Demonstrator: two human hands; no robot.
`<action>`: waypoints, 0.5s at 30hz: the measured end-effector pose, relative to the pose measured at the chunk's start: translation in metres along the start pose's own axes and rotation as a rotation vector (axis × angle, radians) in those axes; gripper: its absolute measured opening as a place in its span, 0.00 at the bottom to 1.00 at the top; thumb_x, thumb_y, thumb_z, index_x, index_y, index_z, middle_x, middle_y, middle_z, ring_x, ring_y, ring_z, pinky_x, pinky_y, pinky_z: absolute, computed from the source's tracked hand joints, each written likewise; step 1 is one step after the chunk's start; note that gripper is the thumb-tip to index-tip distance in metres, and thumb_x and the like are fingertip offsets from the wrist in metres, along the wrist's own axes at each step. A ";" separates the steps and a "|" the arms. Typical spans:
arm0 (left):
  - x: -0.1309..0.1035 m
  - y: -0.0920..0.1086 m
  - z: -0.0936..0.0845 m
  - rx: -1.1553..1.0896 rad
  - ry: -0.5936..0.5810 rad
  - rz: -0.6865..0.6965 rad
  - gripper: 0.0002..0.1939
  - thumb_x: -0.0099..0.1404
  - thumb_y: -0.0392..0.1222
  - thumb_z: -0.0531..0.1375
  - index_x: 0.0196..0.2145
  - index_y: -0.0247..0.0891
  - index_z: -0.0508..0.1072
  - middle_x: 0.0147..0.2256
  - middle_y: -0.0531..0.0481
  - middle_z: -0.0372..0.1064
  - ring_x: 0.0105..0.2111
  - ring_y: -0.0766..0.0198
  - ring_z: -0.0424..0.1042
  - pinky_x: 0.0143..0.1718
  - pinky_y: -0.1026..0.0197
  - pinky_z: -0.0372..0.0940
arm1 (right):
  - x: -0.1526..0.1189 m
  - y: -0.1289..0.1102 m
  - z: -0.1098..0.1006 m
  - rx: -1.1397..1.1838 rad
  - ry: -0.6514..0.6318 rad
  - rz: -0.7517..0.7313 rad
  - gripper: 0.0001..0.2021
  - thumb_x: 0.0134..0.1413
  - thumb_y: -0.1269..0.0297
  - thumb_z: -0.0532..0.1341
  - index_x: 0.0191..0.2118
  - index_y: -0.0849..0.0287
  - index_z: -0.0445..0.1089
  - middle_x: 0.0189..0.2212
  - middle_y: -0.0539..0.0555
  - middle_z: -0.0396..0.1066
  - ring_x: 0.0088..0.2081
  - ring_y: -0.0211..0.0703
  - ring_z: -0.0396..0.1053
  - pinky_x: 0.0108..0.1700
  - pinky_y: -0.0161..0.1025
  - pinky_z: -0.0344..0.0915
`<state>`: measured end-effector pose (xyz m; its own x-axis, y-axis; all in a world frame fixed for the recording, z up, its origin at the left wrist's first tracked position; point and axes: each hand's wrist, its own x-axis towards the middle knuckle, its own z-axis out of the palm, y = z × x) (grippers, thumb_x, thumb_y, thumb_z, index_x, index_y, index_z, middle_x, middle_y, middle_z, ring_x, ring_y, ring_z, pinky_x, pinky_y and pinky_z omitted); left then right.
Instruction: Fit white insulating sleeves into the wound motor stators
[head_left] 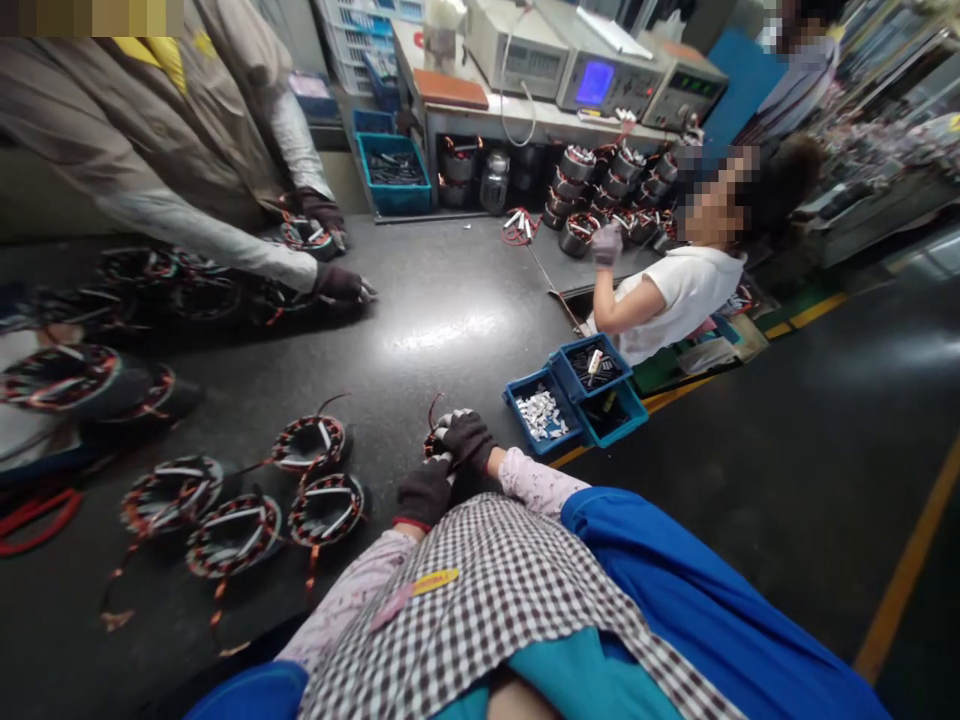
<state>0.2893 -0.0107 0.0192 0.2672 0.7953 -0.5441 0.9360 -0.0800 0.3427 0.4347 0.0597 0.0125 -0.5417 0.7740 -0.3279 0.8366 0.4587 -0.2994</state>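
A motor stator (430, 446) with copper windings sits at the table edge close to my body, mostly hidden behind my hands. A thin dark wire sticks up from it. My right hand (466, 440), in a dark glove with pale fingertips, curls over its top and right side. From the near side, my left hand (424, 494), gloved the same way, closes against it. To the left stand several wound stators, among them a near one (234, 536) and a farther one (308, 443), with white sleeves and orange leads trailing off.
Blue bins hold white connectors (541, 414) and black sleeves (589, 366) to my right. Across the black table (442, 350), a co-worker's gloved hands (341, 285) handle stators. Another person (667, 290) sits at right. Test instruments (600, 80) stand behind stacked stators (574, 185).
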 end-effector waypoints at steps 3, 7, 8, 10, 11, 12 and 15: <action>0.001 0.000 -0.001 0.027 -0.004 -0.019 0.26 0.77 0.40 0.50 0.65 0.41 0.78 0.62 0.34 0.77 0.64 0.42 0.76 0.65 0.47 0.68 | 0.005 -0.001 -0.003 -0.109 -0.010 -0.036 0.24 0.67 0.48 0.66 0.55 0.65 0.79 0.53 0.70 0.79 0.53 0.63 0.76 0.51 0.50 0.69; 0.003 0.001 -0.002 0.047 -0.015 -0.046 0.25 0.79 0.41 0.48 0.63 0.45 0.79 0.61 0.36 0.79 0.62 0.43 0.78 0.62 0.46 0.70 | 0.011 0.000 -0.009 -0.134 -0.044 -0.094 0.21 0.68 0.52 0.66 0.53 0.66 0.81 0.50 0.72 0.81 0.51 0.63 0.79 0.49 0.50 0.71; 0.003 0.001 -0.001 0.048 -0.018 -0.052 0.25 0.79 0.41 0.48 0.63 0.45 0.79 0.60 0.36 0.79 0.62 0.43 0.78 0.61 0.46 0.70 | 0.012 0.002 -0.010 -0.124 -0.058 -0.132 0.20 0.69 0.53 0.66 0.52 0.66 0.81 0.50 0.72 0.81 0.52 0.63 0.79 0.50 0.50 0.71; 0.003 0.001 -0.001 0.045 -0.023 -0.057 0.24 0.79 0.42 0.49 0.62 0.45 0.79 0.60 0.36 0.79 0.61 0.42 0.79 0.61 0.45 0.71 | 0.012 0.008 -0.012 -0.087 -0.087 -0.192 0.18 0.69 0.54 0.66 0.50 0.66 0.83 0.49 0.72 0.82 0.51 0.64 0.79 0.51 0.50 0.71; 0.003 0.002 -0.001 0.040 -0.028 -0.052 0.23 0.79 0.43 0.50 0.63 0.45 0.79 0.60 0.35 0.79 0.62 0.42 0.78 0.61 0.45 0.71 | 0.011 0.012 -0.012 -0.055 -0.104 -0.204 0.16 0.67 0.56 0.67 0.48 0.65 0.84 0.47 0.71 0.83 0.50 0.63 0.80 0.51 0.50 0.71; 0.003 0.002 0.000 0.031 -0.033 -0.042 0.23 0.78 0.43 0.52 0.64 0.45 0.78 0.60 0.36 0.79 0.62 0.43 0.78 0.62 0.46 0.70 | 0.010 0.017 -0.012 0.016 -0.113 -0.183 0.14 0.65 0.58 0.69 0.45 0.64 0.84 0.45 0.69 0.84 0.49 0.61 0.80 0.50 0.48 0.71; 0.005 0.003 0.001 -0.006 -0.050 0.001 0.24 0.77 0.44 0.56 0.67 0.46 0.76 0.62 0.39 0.79 0.64 0.47 0.77 0.64 0.49 0.70 | 0.003 0.033 -0.011 0.350 -0.070 0.017 0.07 0.59 0.64 0.72 0.41 0.60 0.84 0.40 0.59 0.85 0.43 0.50 0.80 0.46 0.39 0.71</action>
<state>0.2933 -0.0075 0.0170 0.2790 0.7640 -0.5818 0.9346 -0.0770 0.3472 0.4621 0.0819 0.0112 -0.5424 0.7430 -0.3921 0.7735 0.2595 -0.5783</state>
